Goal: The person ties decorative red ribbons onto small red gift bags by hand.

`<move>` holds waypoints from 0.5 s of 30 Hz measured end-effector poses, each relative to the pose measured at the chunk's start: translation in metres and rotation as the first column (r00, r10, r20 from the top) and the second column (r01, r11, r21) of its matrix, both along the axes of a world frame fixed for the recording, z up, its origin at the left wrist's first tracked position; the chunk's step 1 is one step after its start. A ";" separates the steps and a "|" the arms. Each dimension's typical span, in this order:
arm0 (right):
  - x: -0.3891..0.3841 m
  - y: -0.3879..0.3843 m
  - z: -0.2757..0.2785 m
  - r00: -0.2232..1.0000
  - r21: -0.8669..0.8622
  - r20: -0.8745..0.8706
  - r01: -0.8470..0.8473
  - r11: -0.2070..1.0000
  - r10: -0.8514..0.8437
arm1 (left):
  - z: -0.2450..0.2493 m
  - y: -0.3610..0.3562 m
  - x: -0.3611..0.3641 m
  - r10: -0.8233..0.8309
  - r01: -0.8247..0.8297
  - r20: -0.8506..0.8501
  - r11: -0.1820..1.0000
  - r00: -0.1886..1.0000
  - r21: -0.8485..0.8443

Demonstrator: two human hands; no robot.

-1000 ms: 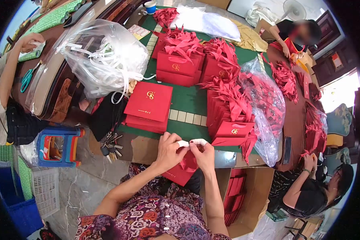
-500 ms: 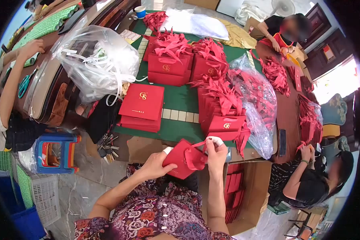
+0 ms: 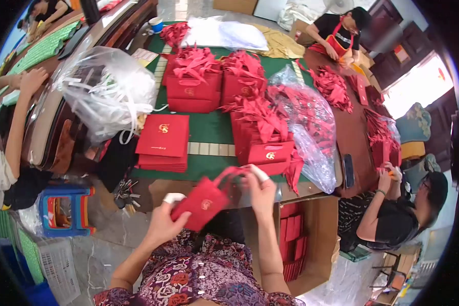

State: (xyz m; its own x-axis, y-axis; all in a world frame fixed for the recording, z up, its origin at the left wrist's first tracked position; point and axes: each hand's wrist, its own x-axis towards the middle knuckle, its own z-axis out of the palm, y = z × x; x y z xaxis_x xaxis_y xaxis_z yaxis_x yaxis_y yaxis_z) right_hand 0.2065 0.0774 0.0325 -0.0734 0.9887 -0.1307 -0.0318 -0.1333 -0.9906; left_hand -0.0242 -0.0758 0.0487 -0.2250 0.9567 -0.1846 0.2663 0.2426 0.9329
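Note:
A small red paper gift bag (image 3: 201, 204) with a gold logo is tilted in front of me. My left hand (image 3: 167, 220) is closed on its lower left side, thumb across the front. From the bag's top a red ribbon (image 3: 228, 173) runs up to my right hand (image 3: 261, 196), whose fingers pinch it; the right end is blurred. White wraps cover fingertips on both hands. Just beyond, on the green mat, lie a stack of flat red bags (image 3: 163, 137) and a row of red bags with ribbons (image 3: 262, 148).
More ribboned bags (image 3: 193, 94) stand farther back. A clear plastic bag of red ribbons (image 3: 311, 117) lies at right, and a bag of white ribbons (image 3: 107, 92) at left. Below the table edge is a cardboard box (image 3: 316, 255) holding red bags. Other people work around the tables.
My left hand has moved left with the gift bag, which now tilts the other way and shows its logo. The ribbon is drawn out longer toward my right hand. The whole view has shifted.

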 end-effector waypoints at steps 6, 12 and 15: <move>0.031 -0.021 -0.028 0.905 0.226 0.396 0.071 0.972 -0.158 | 0.014 0.008 -0.001 0.255 -0.109 -0.296 0.895 0.920 0.433; 0.108 -0.011 -0.055 0.561 0.554 0.616 0.192 0.810 -0.554 | -0.020 0.002 0.030 0.091 0.200 -0.538 0.866 0.838 0.458; 0.133 -0.002 -0.066 0.449 0.574 0.690 0.140 0.807 -0.568 | -0.043 0.003 0.046 -0.045 0.358 -0.628 0.852 0.777 0.382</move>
